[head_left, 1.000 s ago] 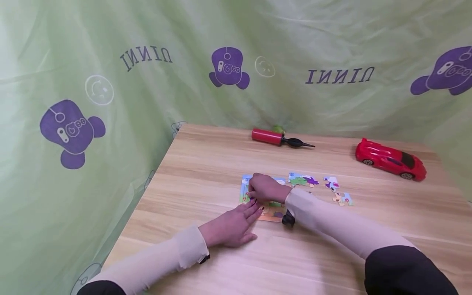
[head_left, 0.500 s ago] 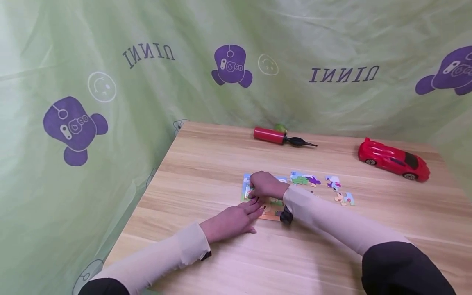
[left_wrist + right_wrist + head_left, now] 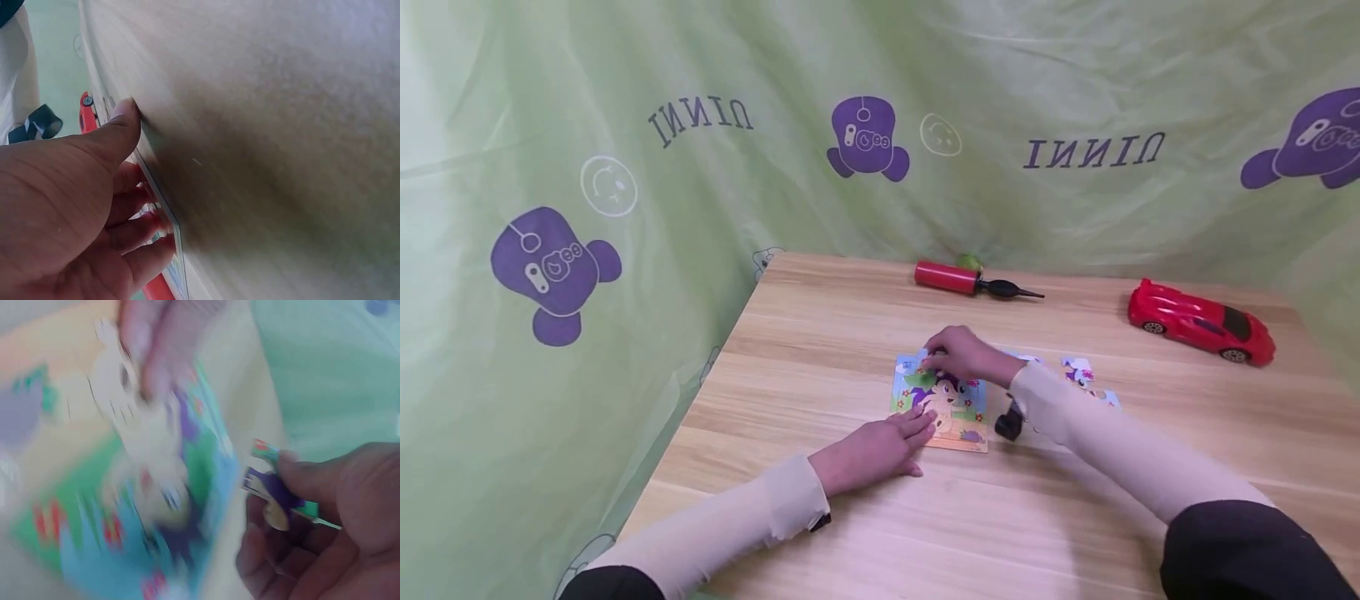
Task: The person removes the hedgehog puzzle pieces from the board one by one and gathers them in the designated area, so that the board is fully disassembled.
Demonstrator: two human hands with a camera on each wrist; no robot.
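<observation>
A flat picture jigsaw puzzle [image 3: 958,444] lies on the table, printed with a cartoon animal, flowers and grass. Across its lower left part rest the extended fingers of my left hand [image 3: 872,450]; in the left wrist view these fingers lie over the puzzle's edge [image 3: 179,250], with the thumb out on the wood. My right hand [image 3: 962,354] is over the puzzle's top edge. In the right wrist view it pinches a jigsaw piece [image 3: 275,487] with purple, cream and green on it, held apart from the puzzle. The picture there is blurred.
Loose jigsaw pieces [image 3: 1078,371] lie right of the puzzle, partly hidden by my right forearm. Farther back are a red hand pump [image 3: 947,277] with a black nozzle and a red toy car [image 3: 1198,321]. A green curtain [image 3: 797,183] hangs behind the wooden table [image 3: 820,333].
My right hand has moved from the middle of the puzzle up and right, uncovering the cartoon animal. My left hand has stayed nearly still on the puzzle.
</observation>
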